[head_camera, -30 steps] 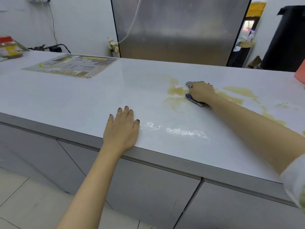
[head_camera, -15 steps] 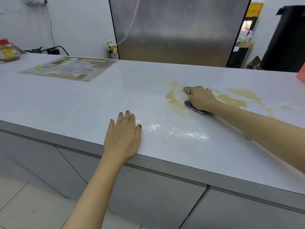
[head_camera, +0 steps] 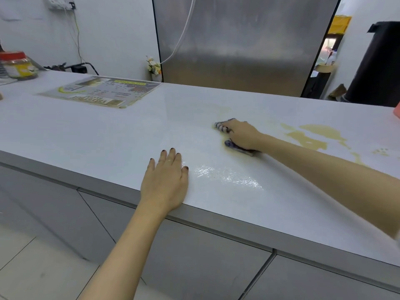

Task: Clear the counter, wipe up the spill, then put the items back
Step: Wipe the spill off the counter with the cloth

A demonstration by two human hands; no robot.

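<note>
Far left of the bench [head_camera: 86, 131], near its back edge: a jar [head_camera: 18, 66] with a red lid. Beside it, toward the middle, a printed sheet [head_camera: 99, 92] lies flat along the back edge.

Front edge, middle: left hand [head_camera: 165, 182] flat on the bench, palm down, fingers together and loosely extended, holding nothing; it looks to be bracing. Just right of it a wet sheen [head_camera: 227, 176] catches the light.

Middle of the bench: right hand [head_camera: 242, 135] pressed down and closed over a dark cloth [head_camera: 236, 147], whose ends show at the fingertips and under the palm. A faint yellow smear rings the cloth.

Right, toward the far corner: the spill [head_camera: 313, 137], yellowish pools and droplets trailing to the right edge, apart from the cloth. A pink thing [head_camera: 397, 110] sits at the frame's right edge; what it is cannot be told.

Step in hand, by my reading: the wiping. The middle of the bench is bare; putting items back is not yet begun.

Next move calls for carrying the cloth rightward over the remaining pools, probably with a fold or rinse if it is soaked.

Against half a second ago: the yellow streaks left of the right hand are gone, leaving only a faint film. Left hand unmoved
</note>
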